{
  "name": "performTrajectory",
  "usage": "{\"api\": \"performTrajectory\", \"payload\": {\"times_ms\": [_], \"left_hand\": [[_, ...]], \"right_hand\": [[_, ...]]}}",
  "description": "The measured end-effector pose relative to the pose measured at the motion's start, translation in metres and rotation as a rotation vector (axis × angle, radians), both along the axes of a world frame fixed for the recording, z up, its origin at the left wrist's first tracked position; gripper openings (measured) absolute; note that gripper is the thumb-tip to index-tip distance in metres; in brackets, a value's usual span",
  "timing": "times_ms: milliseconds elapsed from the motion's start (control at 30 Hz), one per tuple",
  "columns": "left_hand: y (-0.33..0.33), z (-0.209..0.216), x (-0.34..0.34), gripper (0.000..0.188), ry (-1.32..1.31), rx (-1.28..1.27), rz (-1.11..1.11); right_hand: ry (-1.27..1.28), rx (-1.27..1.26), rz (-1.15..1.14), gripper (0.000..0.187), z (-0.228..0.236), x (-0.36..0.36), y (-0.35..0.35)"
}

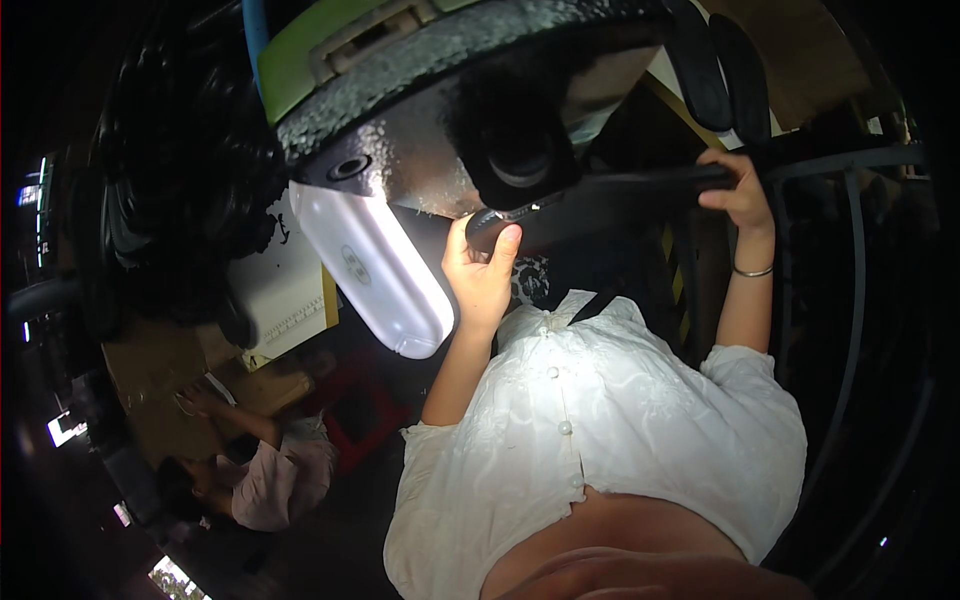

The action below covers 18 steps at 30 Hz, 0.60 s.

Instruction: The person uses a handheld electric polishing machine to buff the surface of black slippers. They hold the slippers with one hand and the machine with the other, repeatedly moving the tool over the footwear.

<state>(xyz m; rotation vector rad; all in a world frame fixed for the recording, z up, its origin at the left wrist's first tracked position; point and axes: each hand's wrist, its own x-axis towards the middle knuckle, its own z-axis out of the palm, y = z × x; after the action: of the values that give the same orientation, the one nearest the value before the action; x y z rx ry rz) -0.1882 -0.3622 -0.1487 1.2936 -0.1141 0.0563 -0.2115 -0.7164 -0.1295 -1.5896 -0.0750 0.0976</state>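
In front of me stands a green and grey machine [390, 80] with worn, flaking paint and a dark round part on its underside. Just below that part, my left hand [482, 270] is closed, its thumb and fingers pinching a dark edge close to the machine. Further right, my right hand [738, 195] grips the end of a long, dark, flat piece [640, 185] between thumb and fingers. Shadow hides where this piece meets the machine, and I cannot tell whether both hands hold the same one.
A lit white lamp [375, 275] hangs left of my left hand. Glossy black pieces [180, 150] are heaped at the far left, and black round-ended pieces [715, 65] lie at upper right. A metal rail [855, 240] runs along the right. Another person [275, 480] works at lower left, near a red stool [365, 410].
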Motion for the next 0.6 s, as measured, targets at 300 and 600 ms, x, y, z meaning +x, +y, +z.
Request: {"api": "performTrajectory", "payload": {"times_ms": [300, 600], "left_hand": [[0.028, 0.002, -0.016, 0.023, 0.096, 0.160, 0.057], [0.081, -0.022, -0.038, 0.030, 0.050, 0.292, 0.287]], "right_hand": [[-0.272, -0.060, 0.161, 0.035, 0.060, 0.066, 0.044], [-0.275, -0.150, 0.233, 0.035, 0.058, 0.077, 0.108]]}}
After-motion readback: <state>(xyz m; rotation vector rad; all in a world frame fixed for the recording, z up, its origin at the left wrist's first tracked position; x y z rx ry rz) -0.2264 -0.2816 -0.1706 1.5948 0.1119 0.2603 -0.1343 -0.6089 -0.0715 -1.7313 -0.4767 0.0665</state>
